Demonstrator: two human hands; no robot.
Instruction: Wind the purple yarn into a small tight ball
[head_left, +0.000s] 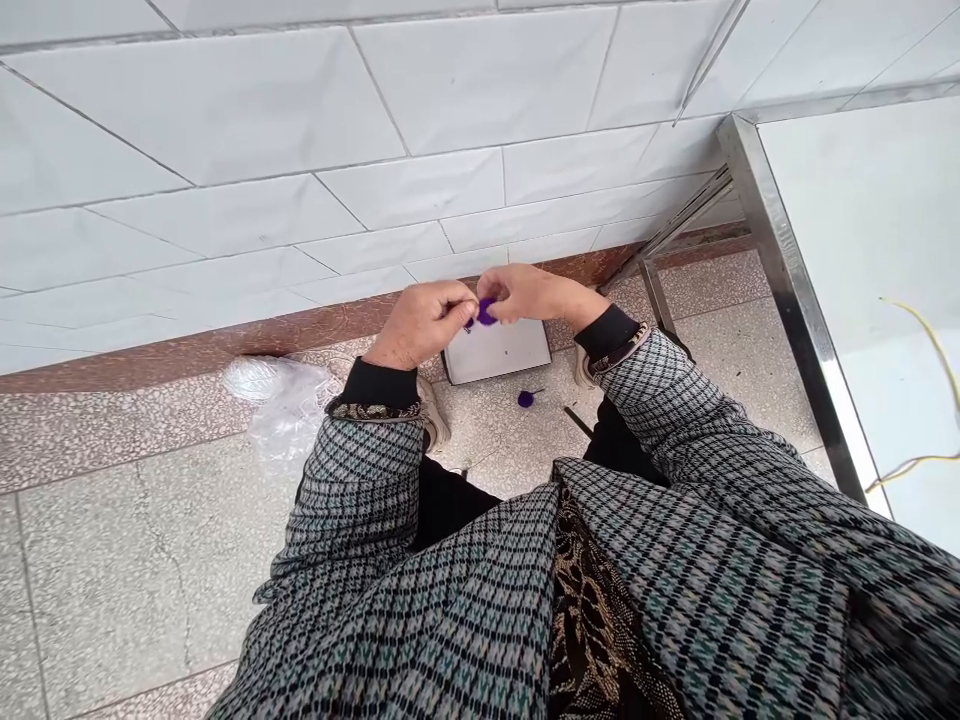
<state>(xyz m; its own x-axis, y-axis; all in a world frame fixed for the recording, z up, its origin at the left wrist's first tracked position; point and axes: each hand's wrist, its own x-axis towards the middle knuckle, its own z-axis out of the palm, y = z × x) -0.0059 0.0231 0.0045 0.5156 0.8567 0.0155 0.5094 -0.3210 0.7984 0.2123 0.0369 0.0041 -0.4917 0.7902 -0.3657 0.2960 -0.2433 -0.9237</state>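
Head view: working a small purple piece [487, 312] between pinched fingertips of left hand [421, 322] and right hand [538, 296], above a white tray [496, 354]. Seems to call for steady, close fingertip control.

The tiled wall [262, 100] blocks beyond the grip; a metal frame [795, 280] bars the right. Floor [112, 570] opens left, past the plastic bag [289, 415].

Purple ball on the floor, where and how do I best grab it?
I'd pinch the purple ball by its opposite sides, from above: it's round, uncovered, and lies on the floor. Its dark strand, sticking out rightward, looks too thin to grip well.
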